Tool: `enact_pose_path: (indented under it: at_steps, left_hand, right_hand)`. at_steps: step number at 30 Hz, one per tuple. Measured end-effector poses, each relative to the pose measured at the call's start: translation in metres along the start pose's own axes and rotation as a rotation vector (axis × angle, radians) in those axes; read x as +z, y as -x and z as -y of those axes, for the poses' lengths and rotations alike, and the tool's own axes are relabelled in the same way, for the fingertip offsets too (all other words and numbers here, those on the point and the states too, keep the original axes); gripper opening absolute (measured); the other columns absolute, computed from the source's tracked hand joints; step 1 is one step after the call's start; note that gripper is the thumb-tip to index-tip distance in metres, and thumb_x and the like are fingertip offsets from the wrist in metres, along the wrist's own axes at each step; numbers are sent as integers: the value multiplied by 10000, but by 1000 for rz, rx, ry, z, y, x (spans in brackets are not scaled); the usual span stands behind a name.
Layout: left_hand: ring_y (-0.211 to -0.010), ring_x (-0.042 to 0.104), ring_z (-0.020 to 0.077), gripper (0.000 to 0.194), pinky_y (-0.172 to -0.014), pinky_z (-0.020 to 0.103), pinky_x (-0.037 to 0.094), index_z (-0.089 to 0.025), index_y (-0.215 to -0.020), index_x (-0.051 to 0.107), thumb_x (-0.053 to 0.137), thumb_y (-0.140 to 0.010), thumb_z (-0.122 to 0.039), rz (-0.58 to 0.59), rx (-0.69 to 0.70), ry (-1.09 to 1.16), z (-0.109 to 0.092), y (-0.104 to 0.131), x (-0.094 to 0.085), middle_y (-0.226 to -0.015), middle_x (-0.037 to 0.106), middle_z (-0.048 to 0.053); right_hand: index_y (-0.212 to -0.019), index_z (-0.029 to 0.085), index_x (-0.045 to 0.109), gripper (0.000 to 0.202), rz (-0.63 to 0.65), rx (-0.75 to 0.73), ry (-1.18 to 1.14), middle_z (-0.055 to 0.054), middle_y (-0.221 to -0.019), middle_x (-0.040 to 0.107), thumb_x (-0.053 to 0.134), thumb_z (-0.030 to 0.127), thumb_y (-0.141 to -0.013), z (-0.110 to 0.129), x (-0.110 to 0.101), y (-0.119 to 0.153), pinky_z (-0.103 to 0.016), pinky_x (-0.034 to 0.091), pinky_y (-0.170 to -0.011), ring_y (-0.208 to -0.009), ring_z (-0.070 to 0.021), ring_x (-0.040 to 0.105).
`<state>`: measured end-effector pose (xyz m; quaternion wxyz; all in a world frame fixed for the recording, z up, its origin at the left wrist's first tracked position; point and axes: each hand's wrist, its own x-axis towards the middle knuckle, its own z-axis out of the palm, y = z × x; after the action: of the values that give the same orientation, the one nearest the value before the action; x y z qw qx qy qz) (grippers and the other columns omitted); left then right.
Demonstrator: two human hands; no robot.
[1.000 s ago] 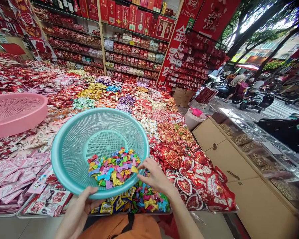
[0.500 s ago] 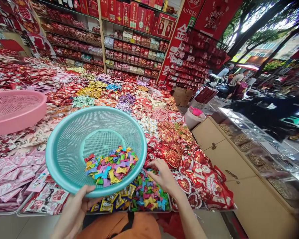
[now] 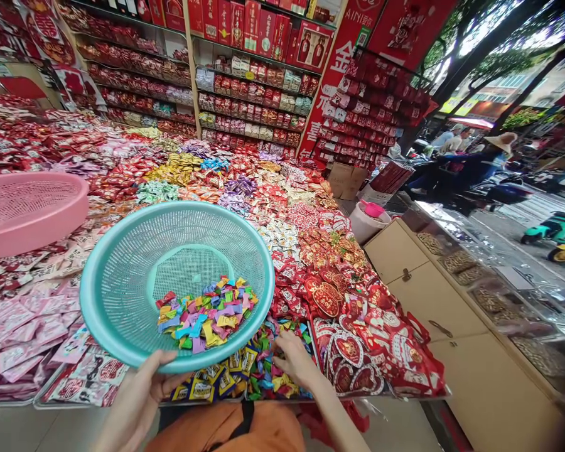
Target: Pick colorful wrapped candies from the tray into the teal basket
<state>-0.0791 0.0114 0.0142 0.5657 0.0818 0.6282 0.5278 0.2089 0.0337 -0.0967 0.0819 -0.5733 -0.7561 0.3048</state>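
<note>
A turquoise mesh basket (image 3: 94,276) is tilted toward me, with a heap of small colourful wrapped candies (image 3: 211,314) in its lower right part. My left hand (image 3: 148,383) grips the basket's near rim, thumb on top and fingers underneath. Right of the basket, my right hand (image 3: 294,359) rests on a tray of similar colourful candies (image 3: 285,383); its fingers are bent and partly apart, and nothing shows in them. Yellow and blue packets (image 3: 207,386) lie below the basket's rim.
A pink basket (image 3: 70,216) stands at the left on heaped packets. Red heart-shaped packets (image 3: 348,348) fill the right side of the display. Beyond are a white bucket (image 3: 365,225), a beige cabinet (image 3: 452,314) and stocked shelves (image 3: 258,88). Outside, a person in a hat (image 3: 492,154) is near scooters.
My right hand has moved down and left from beside the basket's rim onto the colourful candies. The basket has shifted slightly left with my left hand still on it.
</note>
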Motion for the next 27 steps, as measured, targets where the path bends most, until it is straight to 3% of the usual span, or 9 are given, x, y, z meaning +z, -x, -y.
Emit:
enact_pose_path:
  at_steps: [17, 21, 27]
  left_hand:
    - [-667, 684, 223, 33, -633, 365, 609, -119, -670, 683, 693, -649, -96, 8, 41, -2, 1, -3, -2, -803, 734, 78]
    - [-707, 695, 241, 78, -653, 378, 609, -136, -664, 669, 728, -621, -107, 36, 43, -10, 2, -2, -4, -806, 736, 65]
    - [-733, 699, 242, 125, -665, 383, 609, -134, -720, 671, 747, -623, -120, 70, 36, -17, 5, -1, -3, -866, 742, 67]
  right_hand:
    - [-851, 223, 635, 115, -37, -35, 16, -29, -962, 598, 575, 124, -845, 0, -3, -5, -318, 369, -811, -960, -209, 516]
    - [-832, 223, 611, 100, -125, -49, -3, -23, -926, 595, 565, 136, -854, -3, -22, 0, -310, 385, -799, -915, -197, 518]
    - [-791, 215, 572, 113, -309, -80, -59, -24, -855, 586, 541, 172, -891, 9, -72, 8, -330, 394, -786, -857, -195, 516]
